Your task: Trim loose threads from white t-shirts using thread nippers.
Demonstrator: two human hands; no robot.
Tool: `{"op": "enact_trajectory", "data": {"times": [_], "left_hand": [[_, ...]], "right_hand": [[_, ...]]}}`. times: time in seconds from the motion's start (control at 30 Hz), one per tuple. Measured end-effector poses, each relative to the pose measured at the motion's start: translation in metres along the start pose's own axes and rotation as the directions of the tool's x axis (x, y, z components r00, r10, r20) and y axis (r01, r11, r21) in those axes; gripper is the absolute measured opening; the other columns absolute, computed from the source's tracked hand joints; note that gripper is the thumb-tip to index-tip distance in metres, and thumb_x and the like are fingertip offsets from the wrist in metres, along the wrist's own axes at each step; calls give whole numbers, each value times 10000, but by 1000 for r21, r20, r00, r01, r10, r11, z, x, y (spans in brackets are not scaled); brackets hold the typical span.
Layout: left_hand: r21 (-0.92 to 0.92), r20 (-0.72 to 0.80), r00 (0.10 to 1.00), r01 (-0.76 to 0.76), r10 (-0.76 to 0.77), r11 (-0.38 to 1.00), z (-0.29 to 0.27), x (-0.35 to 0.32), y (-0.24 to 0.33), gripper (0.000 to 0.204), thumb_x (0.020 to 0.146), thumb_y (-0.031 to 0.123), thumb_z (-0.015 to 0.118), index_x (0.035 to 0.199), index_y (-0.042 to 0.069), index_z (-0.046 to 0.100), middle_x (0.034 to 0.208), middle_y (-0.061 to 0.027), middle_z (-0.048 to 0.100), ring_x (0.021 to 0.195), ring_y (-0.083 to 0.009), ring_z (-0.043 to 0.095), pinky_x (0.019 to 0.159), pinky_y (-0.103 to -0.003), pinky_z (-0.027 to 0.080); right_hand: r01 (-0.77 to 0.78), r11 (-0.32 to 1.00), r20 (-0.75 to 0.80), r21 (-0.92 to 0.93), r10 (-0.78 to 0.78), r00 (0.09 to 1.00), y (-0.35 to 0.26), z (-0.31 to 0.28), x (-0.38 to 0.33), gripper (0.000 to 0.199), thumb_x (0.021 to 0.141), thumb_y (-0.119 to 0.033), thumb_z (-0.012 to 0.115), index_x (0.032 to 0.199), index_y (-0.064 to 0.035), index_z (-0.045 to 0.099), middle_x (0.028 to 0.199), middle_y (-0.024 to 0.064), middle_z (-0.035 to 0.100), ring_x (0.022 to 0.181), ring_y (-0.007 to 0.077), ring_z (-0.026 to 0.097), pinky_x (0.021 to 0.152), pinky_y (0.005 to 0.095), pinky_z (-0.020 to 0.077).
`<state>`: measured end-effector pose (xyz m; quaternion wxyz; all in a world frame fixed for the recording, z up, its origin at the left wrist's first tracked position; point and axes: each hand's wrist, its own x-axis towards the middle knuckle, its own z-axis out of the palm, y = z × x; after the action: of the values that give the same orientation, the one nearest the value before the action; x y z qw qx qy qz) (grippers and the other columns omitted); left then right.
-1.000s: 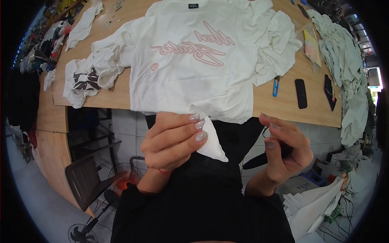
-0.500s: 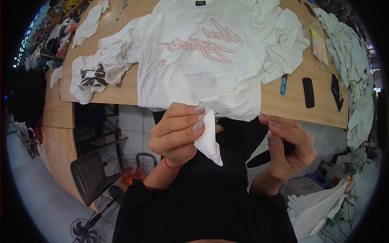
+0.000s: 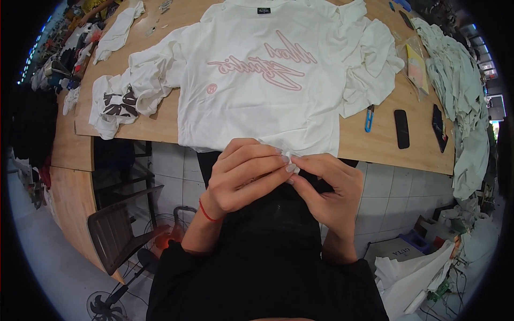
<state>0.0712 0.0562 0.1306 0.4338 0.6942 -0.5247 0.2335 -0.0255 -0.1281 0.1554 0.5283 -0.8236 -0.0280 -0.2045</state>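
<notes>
White shirt [image 3: 267,80]: spread flat on the table [image 3: 375,144], pink print up, hem pulled over the near edge.
Left hand [image 3: 241,179]: curled, hem pinched at the fingertips.
Right hand [image 3: 329,190]: curled, same bit of hem pinched, fingertips met with the left.
Blue clipper [image 3: 369,119]: beside shirt, by a phone [image 3: 401,128].
</notes>
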Motion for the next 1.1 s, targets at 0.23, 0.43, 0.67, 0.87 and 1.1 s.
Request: {"op": "enact_trajectory", "data": {"times": [0.23, 0.43, 0.67, 0.87, 1.1], "left_hand": [[-633, 32, 740, 535, -672, 560, 16, -11, 21, 363, 732, -71, 844, 1083, 12, 802, 1029, -103, 757, 953, -241, 722, 806, -318, 570], [-548, 5, 834, 464, -552, 696, 15, -15, 16, 402, 766, -12, 884, 1152, 87, 830, 993, -78, 740, 974, -214, 680, 821, -315, 554], [-528, 49, 913, 368, -406, 765, -1, -6, 14, 345, 677, -10, 904, 1009, 63, 843, 964, -18, 734, 952, -218, 613, 764, -313, 516], [-17, -114, 974, 195, -196, 981, -46, 23, 40, 203, 728, 320, 888, 884, 202, 832, 908, 29, 623, 953, -245, 507, 834, -383, 426], [215, -168, 967, 227, -193, 950, -98, 34, 82, 228, 771, 443, 896, 963, 368, 800, 1101, 123, 488, 1181, -184, 424, 1099, -462, 371]], "right_hand": [[-36, 999, -71, -29, 34, 997, 2, 7, 2, 228, 798, 81, 813, 1001, -17, 776, 891, 99, 745, 725, 152, 709, 630, 252, 527], [-6, 998, -94, 69, 13, 996, 0, 10, 1, 231, 785, 86, 820, 983, -30, 790, 887, 60, 696, 718, 129, 648, 631, 247, 494], [65, 976, -41, 207, -58, 997, -4, -2, -8, 299, 747, 94, 845, 1015, -35, 820, 903, 71, 699, 724, 126, 651, 609, 240, 490], [206, 954, -132, 218, -181, 975, -23, -1, -6, 261, 774, 84, 833, 1023, 6, 817, 961, 150, 727, 737, 146, 668, 607, 234, 506], [110, 990, -372, 87, -71, 926, -1, -19, -20, 327, 1003, -106, 671, 1290, 50, 688, 926, 174, 707, 677, 105, 598, 632, 189, 411]]}}
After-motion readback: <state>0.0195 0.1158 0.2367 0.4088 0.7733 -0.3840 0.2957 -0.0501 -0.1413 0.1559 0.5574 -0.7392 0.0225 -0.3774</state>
